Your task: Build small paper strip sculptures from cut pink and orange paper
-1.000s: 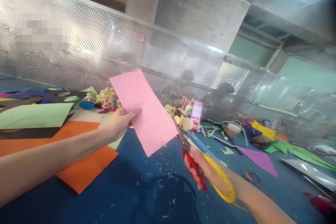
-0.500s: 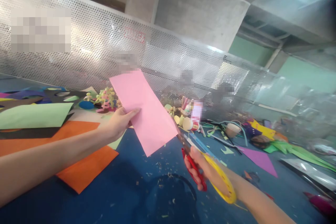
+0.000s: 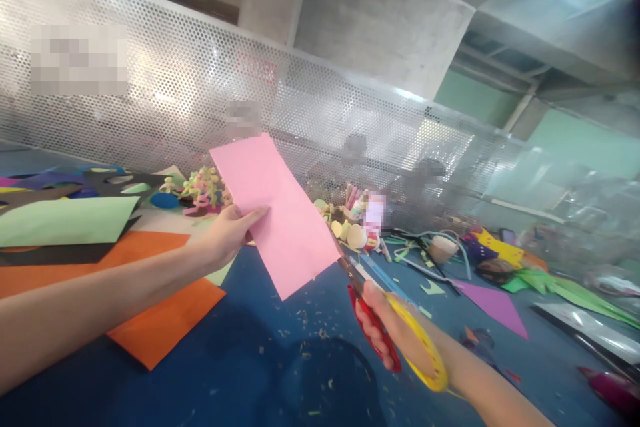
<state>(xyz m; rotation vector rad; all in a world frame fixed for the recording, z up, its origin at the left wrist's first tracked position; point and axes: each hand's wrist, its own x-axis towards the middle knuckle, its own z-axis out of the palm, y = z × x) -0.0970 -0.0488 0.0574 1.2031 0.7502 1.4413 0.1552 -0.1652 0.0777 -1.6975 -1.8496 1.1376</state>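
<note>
Pink paper, left edge in pinched left hand, corner at scissors in curled right hand

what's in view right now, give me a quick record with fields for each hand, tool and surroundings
left hand: holds pink paper
right hand: grips scissors
scissors position: at pink paper's right corner; any cut unclear
table, left: green paper, orange paper
table, right: purple paper, cup
behind: mesh screen
</note>
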